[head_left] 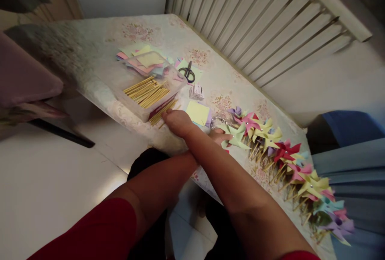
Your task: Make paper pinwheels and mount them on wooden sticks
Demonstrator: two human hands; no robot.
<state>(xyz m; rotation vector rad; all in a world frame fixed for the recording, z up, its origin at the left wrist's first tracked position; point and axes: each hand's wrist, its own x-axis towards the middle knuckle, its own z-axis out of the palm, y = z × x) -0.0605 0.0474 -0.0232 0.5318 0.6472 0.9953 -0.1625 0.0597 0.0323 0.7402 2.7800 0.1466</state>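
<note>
My forearms are crossed, the right over the left. At the end of the left arm, my left hand (218,136) is closed on a pale green paper pinwheel (236,136) at the near end of a long row of pinwheels. My right hand (178,122) is curled over thin wooden sticks (164,112) lying beside a clear plastic box (141,112). One stick runs under its fingers, which are mostly hidden. More wooden sticks (147,91) fill the box. A yellow paper square (197,111) tops a small stack between the hands.
Black-handled scissors (188,73) and a small box (197,91) lie beyond the plastic box. Coloured paper sheets (144,61) are piled behind it. Finished pinwheels (287,152) line the right side of the flowered tablecloth (168,35). A radiator (240,19) stands along the far edge.
</note>
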